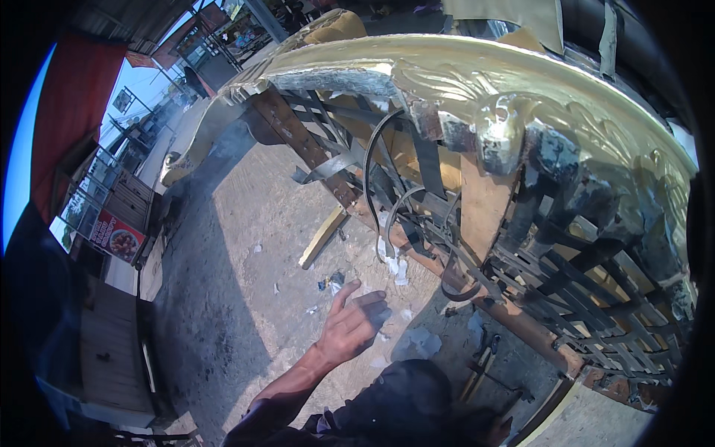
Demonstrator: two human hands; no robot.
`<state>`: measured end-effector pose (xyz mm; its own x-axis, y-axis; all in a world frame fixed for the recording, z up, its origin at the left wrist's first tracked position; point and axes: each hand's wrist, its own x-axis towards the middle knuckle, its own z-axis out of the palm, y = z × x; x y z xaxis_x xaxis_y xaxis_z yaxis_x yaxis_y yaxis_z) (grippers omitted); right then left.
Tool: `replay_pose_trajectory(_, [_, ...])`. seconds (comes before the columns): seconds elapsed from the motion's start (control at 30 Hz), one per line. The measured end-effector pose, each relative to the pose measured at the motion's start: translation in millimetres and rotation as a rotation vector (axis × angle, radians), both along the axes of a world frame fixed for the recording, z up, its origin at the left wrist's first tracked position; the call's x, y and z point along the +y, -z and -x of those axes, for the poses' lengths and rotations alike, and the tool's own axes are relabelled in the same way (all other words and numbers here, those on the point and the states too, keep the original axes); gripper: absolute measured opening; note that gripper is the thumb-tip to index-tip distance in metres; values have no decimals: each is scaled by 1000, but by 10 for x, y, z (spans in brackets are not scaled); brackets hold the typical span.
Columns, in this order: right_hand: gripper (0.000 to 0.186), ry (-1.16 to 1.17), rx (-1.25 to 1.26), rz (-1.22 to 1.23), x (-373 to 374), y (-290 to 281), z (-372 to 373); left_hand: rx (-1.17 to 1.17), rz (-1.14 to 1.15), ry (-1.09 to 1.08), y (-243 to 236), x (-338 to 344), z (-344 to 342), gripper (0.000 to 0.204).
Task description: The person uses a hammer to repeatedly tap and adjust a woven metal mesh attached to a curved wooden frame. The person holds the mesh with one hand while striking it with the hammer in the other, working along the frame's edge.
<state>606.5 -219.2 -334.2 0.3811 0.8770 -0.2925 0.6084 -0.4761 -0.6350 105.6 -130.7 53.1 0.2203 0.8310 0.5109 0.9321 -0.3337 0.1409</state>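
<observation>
My left hand (350,320) reaches over the concrete floor with fingers apart and loosely bent, holding nothing that I can see. Beyond it stands an upturned furniture frame with gold carved trim (618,134), chipped along its inner edge. Dark webbing straps (581,290) cross inside it, some hanging loose in curls near a wooden rail (514,316). A pale wood strip (322,237) lies on the floor above my hand, among white scraps (395,264). My right hand is not clearly in view.
My dark-clothed leg (395,387) is at the bottom, beside some long tools (477,372) lying in shade at the lower right. The concrete floor (223,298) stretches left to wooden cabinets (112,350). A red awning (74,104) and a street are at the far left.
</observation>
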Motion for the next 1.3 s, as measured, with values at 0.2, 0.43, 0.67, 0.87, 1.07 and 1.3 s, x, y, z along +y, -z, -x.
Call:
replay_pose_trajectory(0.2, [78,-49,18,209,196,-349,145,-421,589,-2387,858,-3215,2388,95])
replay_pose_trajectory(0.43, [76,-37,0,347,259,-511,205,-455,1082,-1370,2367,-3600,1325,52])
replay_pose_trajectory(0.67, [67,-234,-443,-266,378,-1100,675,-582,597,-600,887,-231,363,32])
replay_pose_trajectory(0.87, [75,-724,-258,-35,781,-1367,1333,-207,-389,127,-901,951,-626,29])
replay_pose_trajectory(1.07, [81,-567,-94,122,835,-923,1453,145,-871,379,-1772,1469,-1433,35])
replay_pose_trajectory(1.3, [80,-524,-116,93,756,-990,1379,-132,-844,26,-1736,1693,-1501,54])
